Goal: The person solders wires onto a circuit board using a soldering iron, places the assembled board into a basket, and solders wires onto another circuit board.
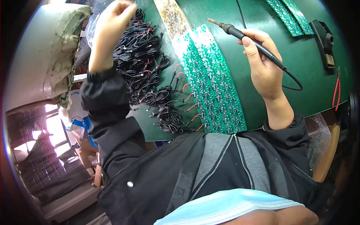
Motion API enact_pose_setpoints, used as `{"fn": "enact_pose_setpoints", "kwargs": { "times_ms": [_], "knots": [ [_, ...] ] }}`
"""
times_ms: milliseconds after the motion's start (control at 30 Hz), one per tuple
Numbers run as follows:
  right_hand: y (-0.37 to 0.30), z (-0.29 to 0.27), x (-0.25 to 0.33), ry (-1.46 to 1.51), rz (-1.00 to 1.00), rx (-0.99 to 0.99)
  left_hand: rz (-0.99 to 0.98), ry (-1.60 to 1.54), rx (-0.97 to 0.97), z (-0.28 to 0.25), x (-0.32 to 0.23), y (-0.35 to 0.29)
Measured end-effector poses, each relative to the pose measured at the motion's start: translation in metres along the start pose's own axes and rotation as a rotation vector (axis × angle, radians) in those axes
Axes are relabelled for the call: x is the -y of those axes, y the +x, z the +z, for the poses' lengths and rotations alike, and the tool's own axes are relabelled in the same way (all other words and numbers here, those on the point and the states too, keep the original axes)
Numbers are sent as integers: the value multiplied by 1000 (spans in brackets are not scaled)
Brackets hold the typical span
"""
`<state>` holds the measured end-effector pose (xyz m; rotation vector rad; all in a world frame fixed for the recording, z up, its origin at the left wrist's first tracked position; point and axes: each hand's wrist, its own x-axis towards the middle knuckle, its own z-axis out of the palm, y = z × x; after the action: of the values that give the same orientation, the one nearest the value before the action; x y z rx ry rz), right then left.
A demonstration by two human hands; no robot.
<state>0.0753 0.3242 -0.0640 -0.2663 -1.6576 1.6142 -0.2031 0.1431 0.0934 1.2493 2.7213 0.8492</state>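
In my right hand [264,62] is a black soldering iron [240,33], gripped like a pen. Its bare metal tip points up and left, above the green mat and apart from the boards. Two long green circuit board panels [212,78] lie side by side in front of me, covered with small components. Red wires join their left edge to bundled black cables [165,101]. My left hand [114,22] is raised at the upper left over a big pile of black cables [138,56]. Its fingers are pinched together, and what they may hold is too small to make out.
A worn, stained board [172,17] lies beyond the panels. At the far right are more green circuit strips [290,17], a black soldering iron stand [324,43] and red-handled pliers or tweezers [336,90]. The iron's cord [296,84] loops beside my right wrist.
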Motion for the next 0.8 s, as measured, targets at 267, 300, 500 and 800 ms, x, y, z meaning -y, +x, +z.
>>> {"fn": "enact_pose_setpoints", "kwargs": {
  "times_ms": [267, 300, 500, 800],
  "knots": [
    [2, 0, -3, 39, -8, -27, -83, 491, 781, -7, -16, -113],
    [2, 1, -3, 46, -9, -19, -15, 476, 635, -15, -13, -104],
    [2, 0, -5, -7, -39, -13, -314, 351, 62, 29, 22, 27],
    [3, -3, -11, -54, 2, -68, -597, -618, 266, 132, 137, 102]
  ]
}}
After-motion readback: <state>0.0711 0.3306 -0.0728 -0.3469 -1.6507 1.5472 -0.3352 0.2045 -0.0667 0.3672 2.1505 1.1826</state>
